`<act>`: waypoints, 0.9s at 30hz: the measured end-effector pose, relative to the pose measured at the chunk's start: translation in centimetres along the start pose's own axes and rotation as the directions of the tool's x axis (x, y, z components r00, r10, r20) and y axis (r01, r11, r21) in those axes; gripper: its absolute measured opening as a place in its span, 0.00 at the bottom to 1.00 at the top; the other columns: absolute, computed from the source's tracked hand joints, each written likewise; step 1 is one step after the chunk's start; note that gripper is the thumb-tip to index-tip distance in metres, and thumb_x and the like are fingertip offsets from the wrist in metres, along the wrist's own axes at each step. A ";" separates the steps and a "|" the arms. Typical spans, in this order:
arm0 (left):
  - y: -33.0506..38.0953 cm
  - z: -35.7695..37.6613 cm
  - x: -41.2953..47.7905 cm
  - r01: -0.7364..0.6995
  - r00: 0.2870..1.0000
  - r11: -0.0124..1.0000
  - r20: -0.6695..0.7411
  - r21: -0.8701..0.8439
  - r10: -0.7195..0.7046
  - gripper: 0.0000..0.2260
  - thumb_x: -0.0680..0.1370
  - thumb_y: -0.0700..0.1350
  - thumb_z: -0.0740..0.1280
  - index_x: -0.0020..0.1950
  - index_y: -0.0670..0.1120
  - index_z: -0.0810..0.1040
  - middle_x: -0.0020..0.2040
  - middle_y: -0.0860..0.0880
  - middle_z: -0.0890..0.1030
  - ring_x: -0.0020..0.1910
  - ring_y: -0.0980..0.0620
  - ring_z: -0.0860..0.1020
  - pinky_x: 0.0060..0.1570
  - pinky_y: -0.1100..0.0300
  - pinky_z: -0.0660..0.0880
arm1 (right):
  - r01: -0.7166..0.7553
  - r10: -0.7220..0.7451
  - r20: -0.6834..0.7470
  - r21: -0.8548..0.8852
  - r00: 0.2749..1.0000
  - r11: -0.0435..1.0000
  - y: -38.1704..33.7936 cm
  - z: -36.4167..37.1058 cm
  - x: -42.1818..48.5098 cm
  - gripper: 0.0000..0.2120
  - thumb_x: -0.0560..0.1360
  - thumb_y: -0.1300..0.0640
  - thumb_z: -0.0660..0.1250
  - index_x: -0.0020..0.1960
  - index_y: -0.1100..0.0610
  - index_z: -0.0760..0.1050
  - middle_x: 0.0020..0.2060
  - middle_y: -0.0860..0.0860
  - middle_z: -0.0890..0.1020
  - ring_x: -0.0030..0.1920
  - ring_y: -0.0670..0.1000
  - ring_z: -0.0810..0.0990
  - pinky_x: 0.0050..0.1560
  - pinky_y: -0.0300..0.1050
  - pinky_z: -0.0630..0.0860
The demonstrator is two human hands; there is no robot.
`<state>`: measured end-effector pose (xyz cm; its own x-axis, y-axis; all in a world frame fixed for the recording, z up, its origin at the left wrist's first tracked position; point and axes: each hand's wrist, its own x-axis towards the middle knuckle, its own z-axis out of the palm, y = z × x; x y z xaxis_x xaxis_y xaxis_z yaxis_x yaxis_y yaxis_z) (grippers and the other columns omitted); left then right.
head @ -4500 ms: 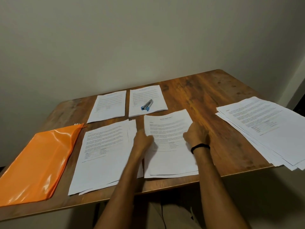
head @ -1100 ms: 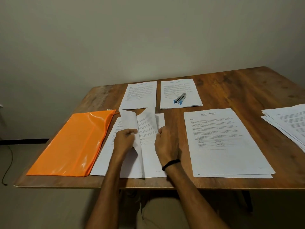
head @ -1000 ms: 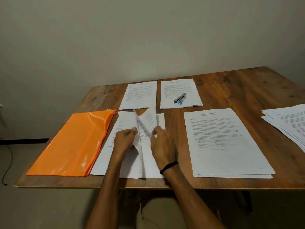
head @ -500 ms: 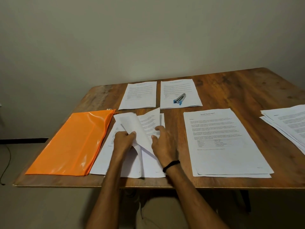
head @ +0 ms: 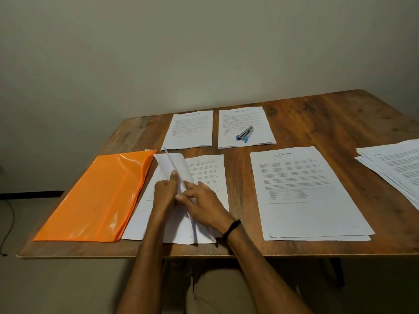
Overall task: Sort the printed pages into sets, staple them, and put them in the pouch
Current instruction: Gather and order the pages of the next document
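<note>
Tabletop (head: 317, 114), wood, contents as seen.

- Orange pouch (head: 97, 196): flat at the near left, just beside the stack (head: 208, 168) of printed pages.
- Top sheets (head: 174, 164): curled up off that stack. The left hand (head: 164, 192) has its grip closed round them, thumb upright on the paper. The right hand (head: 205, 206), black wristband (head: 231, 227), pinches a sheet edge alongside.
- Second stack (head: 306, 196): near right, flat.
- Two thin sets (head: 189, 129): far side, side by side — stapler (head: 245, 133) lying on the right one.
- Loose pile (head: 396, 166): far right edge.
</note>
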<state>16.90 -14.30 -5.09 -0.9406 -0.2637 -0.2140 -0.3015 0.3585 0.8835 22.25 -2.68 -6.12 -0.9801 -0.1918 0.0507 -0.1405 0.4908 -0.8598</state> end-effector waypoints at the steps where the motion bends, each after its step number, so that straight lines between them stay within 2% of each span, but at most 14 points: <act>1: 0.2 0.0 -0.1 -0.010 1.000 1.000 0.009 -0.024 0.010 0.19 0.82 0.61 0.60 0.61 0.46 0.71 0.54 0.46 0.76 0.51 0.49 0.73 0.55 0.56 0.70 | -0.002 0.002 0.005 -0.005 1.000 1.000 0.0 -0.1 0.0 0.17 0.82 0.44 0.61 0.58 0.52 0.83 0.77 0.47 0.66 0.80 0.59 0.54 0.77 0.64 0.55; 3: -1.3 -0.2 2.5 -0.082 0.982 0.991 0.164 -0.103 0.098 0.25 0.78 0.66 0.62 0.55 0.44 0.75 0.48 0.47 0.81 0.48 0.49 0.79 0.55 0.53 0.77 | -0.012 0.012 0.005 0.003 1.000 1.000 -0.2 -0.3 -0.1 0.17 0.82 0.44 0.61 0.60 0.52 0.82 0.77 0.48 0.67 0.79 0.58 0.57 0.76 0.62 0.57; 5: -5.2 -0.3 5.9 -0.113 0.846 0.972 0.494 -0.205 0.203 0.21 0.81 0.59 0.62 0.63 0.44 0.75 0.59 0.50 0.82 0.56 0.54 0.80 0.63 0.58 0.74 | -0.025 0.026 -0.040 0.032 0.999 0.999 -0.3 -0.5 -0.2 0.16 0.82 0.45 0.62 0.60 0.53 0.82 0.75 0.50 0.70 0.76 0.57 0.64 0.74 0.59 0.64; 6: -5.7 0.1 6.9 -0.061 0.849 0.951 0.485 -0.303 0.209 0.16 0.83 0.53 0.61 0.65 0.44 0.74 0.62 0.47 0.80 0.58 0.52 0.79 0.63 0.58 0.73 | -0.042 0.045 -0.092 0.026 0.995 0.999 -0.1 -0.6 -0.2 0.16 0.81 0.46 0.63 0.61 0.53 0.82 0.73 0.51 0.73 0.74 0.56 0.67 0.73 0.56 0.67; 7: -4.2 -0.5 5.6 -0.051 0.921 0.950 0.353 -0.307 0.164 0.13 0.84 0.50 0.61 0.62 0.43 0.74 0.60 0.42 0.80 0.54 0.48 0.79 0.60 0.56 0.74 | -0.075 0.071 -0.158 -0.019 0.985 0.997 0.1 -0.6 -0.1 0.16 0.81 0.46 0.63 0.63 0.53 0.81 0.71 0.52 0.73 0.73 0.55 0.68 0.72 0.54 0.68; 9: -0.4 0.1 0.8 -0.045 0.995 0.986 0.079 -0.160 0.058 0.17 0.83 0.50 0.63 0.57 0.36 0.77 0.53 0.33 0.80 0.50 0.36 0.80 0.54 0.44 0.77 | -0.193 0.128 -0.291 -0.205 0.948 0.960 0.5 -0.8 -0.2 0.21 0.81 0.42 0.60 0.67 0.53 0.77 0.73 0.53 0.71 0.73 0.55 0.66 0.73 0.53 0.67; 12: 0.1 -0.1 -1.1 -0.018 0.998 0.979 0.054 -0.201 0.030 0.21 0.82 0.51 0.63 0.58 0.31 0.76 0.56 0.30 0.80 0.48 0.34 0.80 0.57 0.39 0.77 | -0.246 0.164 -0.311 -0.247 0.936 0.937 1.2 -1.3 -0.2 0.26 0.80 0.36 0.59 0.66 0.54 0.77 0.70 0.53 0.73 0.68 0.54 0.72 0.63 0.46 0.72; 14: 0.9 0.1 -1.0 0.015 0.999 0.986 0.050 -0.165 -0.007 0.21 0.82 0.54 0.63 0.64 0.36 0.75 0.61 0.33 0.79 0.52 0.38 0.80 0.60 0.43 0.75 | -0.235 0.187 -0.276 -0.149 0.943 0.961 1.4 -1.4 -0.2 0.26 0.79 0.36 0.61 0.65 0.55 0.78 0.65 0.52 0.78 0.60 0.52 0.77 0.52 0.39 0.70; 16: 1.0 0.2 -0.4 0.044 0.999 0.996 0.031 -0.082 -0.041 0.24 0.81 0.60 0.60 0.72 0.47 0.70 0.67 0.45 0.76 0.59 0.44 0.77 0.63 0.50 0.72 | -0.226 0.190 -0.278 -0.107 0.942 0.968 1.7 -1.2 -0.1 0.27 0.76 0.34 0.63 0.61 0.54 0.80 0.61 0.51 0.81 0.56 0.50 0.79 0.49 0.38 0.70; 19: 1.4 0.4 -0.7 0.004 1.000 0.992 0.028 -0.124 -0.001 0.20 0.82 0.65 0.50 0.60 0.55 0.74 0.60 0.52 0.76 0.54 0.52 0.75 0.59 0.55 0.70 | -0.219 0.184 -0.274 -0.104 0.944 0.970 1.8 -0.8 0.3 0.32 0.72 0.27 0.60 0.52 0.54 0.82 0.51 0.51 0.85 0.45 0.48 0.81 0.44 0.38 0.74; 21: 1.3 0.3 -1.2 -0.022 0.997 0.998 0.071 -0.053 0.026 0.29 0.80 0.69 0.45 0.51 0.54 0.80 0.57 0.49 0.81 0.51 0.51 0.79 0.60 0.54 0.73 | -0.239 0.216 -0.269 -0.056 0.939 0.969 1.6 -0.9 0.2 0.37 0.68 0.24 0.58 0.53 0.57 0.81 0.49 0.51 0.84 0.45 0.49 0.81 0.46 0.41 0.77; 23: 1.0 0.0 -1.0 -0.052 0.996 0.999 0.073 -0.013 0.053 0.34 0.80 0.69 0.44 0.52 0.49 0.84 0.55 0.47 0.82 0.52 0.47 0.80 0.61 0.50 0.75 | -0.252 0.241 -0.253 -0.014 0.937 0.968 1.4 -1.3 0.0 0.36 0.67 0.24 0.60 0.51 0.56 0.79 0.45 0.50 0.83 0.43 0.48 0.79 0.44 0.41 0.74; 25: 1.3 0.0 -1.0 -0.073 0.996 0.997 0.056 0.014 0.072 0.28 0.83 0.63 0.51 0.55 0.46 0.83 0.53 0.47 0.81 0.50 0.47 0.79 0.55 0.53 0.74 | -0.237 0.237 -0.234 0.031 0.943 0.971 1.5 -1.6 0.0 0.32 0.68 0.26 0.63 0.49 0.55 0.78 0.43 0.50 0.82 0.40 0.46 0.78 0.42 0.42 0.74; 27: 1.4 0.1 -0.9 -0.030 0.999 0.999 0.029 0.040 0.029 0.13 0.83 0.54 0.63 0.52 0.46 0.79 0.51 0.44 0.81 0.46 0.47 0.78 0.50 0.53 0.74 | -0.229 0.242 -0.200 0.088 0.949 0.969 1.5 -2.2 -0.2 0.33 0.69 0.28 0.64 0.57 0.55 0.79 0.52 0.48 0.83 0.45 0.47 0.80 0.45 0.41 0.77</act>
<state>17.34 -13.49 -3.65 -0.9530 -0.2271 -0.2007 -0.2794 0.4018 0.8721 21.89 -0.02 -6.28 -0.9926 0.1068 -0.0585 0.1003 0.4447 -0.8900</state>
